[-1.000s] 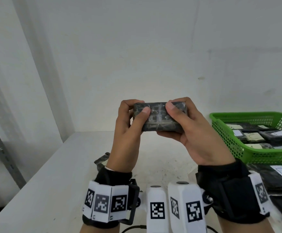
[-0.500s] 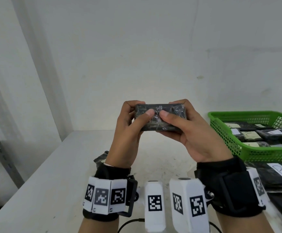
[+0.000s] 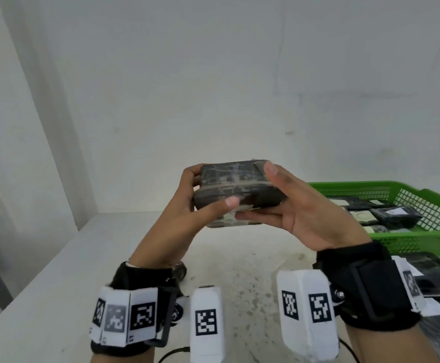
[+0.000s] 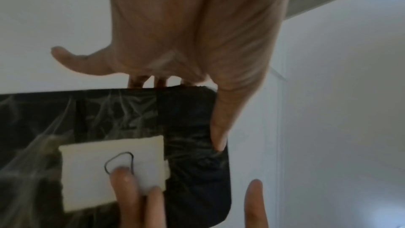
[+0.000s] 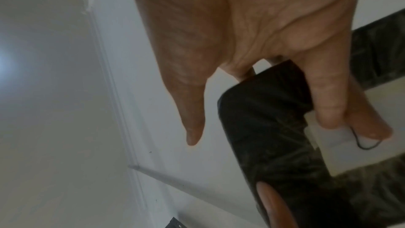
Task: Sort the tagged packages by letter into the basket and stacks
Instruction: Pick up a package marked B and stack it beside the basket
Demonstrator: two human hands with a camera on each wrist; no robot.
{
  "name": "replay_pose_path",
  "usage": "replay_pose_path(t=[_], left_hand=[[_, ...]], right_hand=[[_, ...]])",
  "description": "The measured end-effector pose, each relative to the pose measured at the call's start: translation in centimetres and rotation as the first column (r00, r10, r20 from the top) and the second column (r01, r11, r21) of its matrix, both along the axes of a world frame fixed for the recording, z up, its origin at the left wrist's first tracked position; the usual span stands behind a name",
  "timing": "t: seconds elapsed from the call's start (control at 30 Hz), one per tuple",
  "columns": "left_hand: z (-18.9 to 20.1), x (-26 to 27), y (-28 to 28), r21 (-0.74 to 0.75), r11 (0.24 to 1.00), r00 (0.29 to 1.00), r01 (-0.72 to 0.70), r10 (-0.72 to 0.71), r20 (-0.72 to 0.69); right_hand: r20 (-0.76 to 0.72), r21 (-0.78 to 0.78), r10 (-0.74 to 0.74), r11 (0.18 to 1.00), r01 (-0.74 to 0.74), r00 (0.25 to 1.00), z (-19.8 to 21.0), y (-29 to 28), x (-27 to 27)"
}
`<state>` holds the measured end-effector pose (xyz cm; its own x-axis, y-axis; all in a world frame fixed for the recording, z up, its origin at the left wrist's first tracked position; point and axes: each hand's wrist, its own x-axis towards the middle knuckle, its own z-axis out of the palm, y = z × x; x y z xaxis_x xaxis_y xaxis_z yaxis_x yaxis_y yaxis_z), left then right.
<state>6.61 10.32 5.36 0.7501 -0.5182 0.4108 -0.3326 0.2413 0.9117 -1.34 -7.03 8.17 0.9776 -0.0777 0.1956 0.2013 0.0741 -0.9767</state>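
Observation:
Both hands hold a dark plastic-wrapped package (image 3: pixel 237 188) level above the table. My left hand (image 3: pixel 211 188) grips its left end, fingers curled behind and thumb on the near side. My right hand (image 3: pixel 258 195) lies under it with straight fingers; its thumb stands off the right corner. In the left wrist view the package (image 4: pixel 192 119) shows a white tag (image 4: pixel 87 171) underneath, its hand-drawn letter partly covered by the right fingers (image 4: pixel 127 188). The right wrist view has the package (image 5: pixel 263 127) with fingers on the tag (image 5: pixel 337 138). The green basket (image 3: pixel 370 185) stands to the right.
The basket holds several tagged dark packages (image 3: pixel 394 217). More dark packages with white tags (image 3: pixel 436 273) lie on the table in front of it. The white table (image 3: pixel 56 284) meets walls at the back and left. A small dark object (image 3: pixel 180 268) lies behind my left wrist.
The package has tipped over so its broad face points up. My right thumb came off its front and the right fingers slid under it. Both hands sank a little.

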Motion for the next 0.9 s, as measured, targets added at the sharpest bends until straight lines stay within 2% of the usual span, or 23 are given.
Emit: replay_pose_path(t=[0.1,0.17,0.27,0.33,0.43,0.57,0.67,0.77,0.9], left_hand=[[0.2,-0.9,-0.7,-0.013,0.996,0.995,-0.092,0.092,0.022],[0.1,-1.4,-1.3,-0.036,0.989,0.99,-0.144,0.144,-0.008],[-0.7,-2.0,-2.1,-0.081,0.976,0.973,-0.201,0.19,-0.131],[-1.2,-2.6,-2.8,-0.126,0.969,0.958,-0.214,0.182,-0.223],[-1.9,-3.5,-4.2,-0.169,0.951,0.903,-0.258,0.175,-0.393],[-2.5,-5.5,-6.2,-0.181,0.933,0.831,-0.311,0.174,-0.529],[-2.6,-7.7,-8.0,-0.203,0.924,0.807,-0.324,0.157,-0.57],[-2.9,-9.7,-10.4,-0.176,0.953,0.821,-0.246,0.108,-0.561],[-4.1,-12.5,-14.0,-0.151,0.978,0.804,-0.144,0.026,-0.594]], right_hand=[[-0.045,0.039,0.059,0.998,-0.057,0.997,-0.1,-1.9,-1.8],[-0.09,0.013,0.024,1.0,-0.023,0.996,-0.5,-3.1,-3.1],[-0.136,-0.16,-0.131,0.981,0.109,0.982,-1.9,-4.7,-4.9],[-0.143,-0.259,-0.162,0.958,0.121,0.976,-2.9,-5.5,-5.9],[-0.176,-0.275,-0.198,0.951,0.144,0.964,-4.2,-6.0,-7.6],[-0.154,-0.242,-0.289,0.938,0.248,0.945,-6.4,-6.9,-9.5],[-0.188,-0.061,-0.325,0.946,0.319,0.927,-7.7,-7.8,-11.0],[-0.135,0.12,-0.446,0.879,0.461,0.885,-8.5,-9.1,-13.0],[-0.104,0.158,-0.525,0.83,0.535,0.845,-8.9,-12.0,-16.3]])
